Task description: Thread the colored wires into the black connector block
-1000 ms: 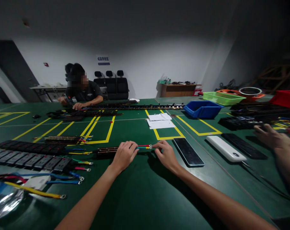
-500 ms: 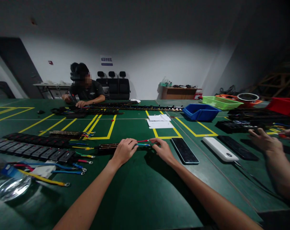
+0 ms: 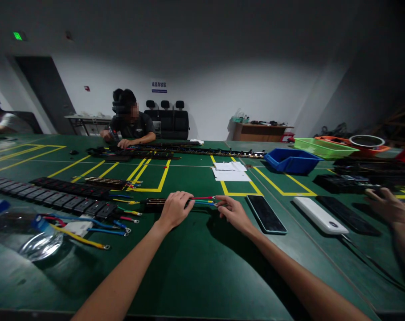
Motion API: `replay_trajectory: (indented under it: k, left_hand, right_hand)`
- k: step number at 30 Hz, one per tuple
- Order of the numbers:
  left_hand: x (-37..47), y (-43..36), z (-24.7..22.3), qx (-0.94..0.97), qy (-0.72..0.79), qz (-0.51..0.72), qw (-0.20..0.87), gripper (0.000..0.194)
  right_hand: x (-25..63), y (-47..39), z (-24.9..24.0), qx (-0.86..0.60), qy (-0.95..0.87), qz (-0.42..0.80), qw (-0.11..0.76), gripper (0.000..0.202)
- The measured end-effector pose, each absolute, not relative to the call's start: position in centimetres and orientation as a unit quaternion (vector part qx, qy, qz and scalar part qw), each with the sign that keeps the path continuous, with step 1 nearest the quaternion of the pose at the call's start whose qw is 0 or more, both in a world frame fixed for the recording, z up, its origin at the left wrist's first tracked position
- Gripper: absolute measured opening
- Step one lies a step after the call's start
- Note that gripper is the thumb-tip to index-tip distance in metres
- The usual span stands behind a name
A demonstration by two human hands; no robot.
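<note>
My left hand [image 3: 176,208] lies closed over a narrow black strip [image 3: 154,203], its fingers wrapped around the right-hand part. Red, yellow and blue wires [image 3: 204,201] with metal ring terminals come out to the right of it. At their ends is my right hand [image 3: 234,214], its fingers curled and the fingertips at the tip of the red wire [image 3: 204,197]. That contact is small and partly hidden. Left of my left hand lie more black strips [image 3: 98,208] of square modules, with coloured wire ends pointing toward it.
Beside my right hand lie a phone [image 3: 266,215], a white power bank [image 3: 320,216] with a cable, and a black phone [image 3: 347,215]. Papers [image 3: 231,171] and a blue bin [image 3: 292,161] are farther back. A clear bottle [image 3: 25,234] lies at left. A co-worker's hand [image 3: 394,211] reaches in at right.
The view has turned left, so the table's things appear shifted right and another person shows at the left edge. More wire shows between my hands.
</note>
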State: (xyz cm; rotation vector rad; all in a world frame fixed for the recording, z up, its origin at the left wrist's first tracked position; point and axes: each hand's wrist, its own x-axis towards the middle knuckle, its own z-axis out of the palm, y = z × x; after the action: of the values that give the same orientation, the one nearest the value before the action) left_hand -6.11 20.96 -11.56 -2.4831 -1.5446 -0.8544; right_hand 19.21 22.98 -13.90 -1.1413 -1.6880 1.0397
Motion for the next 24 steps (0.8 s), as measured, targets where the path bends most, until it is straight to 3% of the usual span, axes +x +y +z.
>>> replay_trajectory:
  k: [10, 18, 24]
  left_hand:
    - [-6.17, 20.85, -11.74, -0.819, -0.505, -0.27, 0.022, 0.029]
    - [-6.27, 20.87, -11.76, -0.818, -0.506, -0.273, 0.015, 0.026]
    - [-6.22, 20.88, -11.67, -0.82, -0.506, -0.268, 0.011, 0.026]
  right_hand:
    - [18.85, 22.72, -13.87, -0.468, -0.642, 0.452, 0.407, 0.058]
    - [18.72, 21.82, -13.09, -0.431, -0.675, 0.386, 0.458, 0.056]
    - [18.85, 22.59, -13.7, -0.481, -0.657, 0.425, 0.397, 0.062]
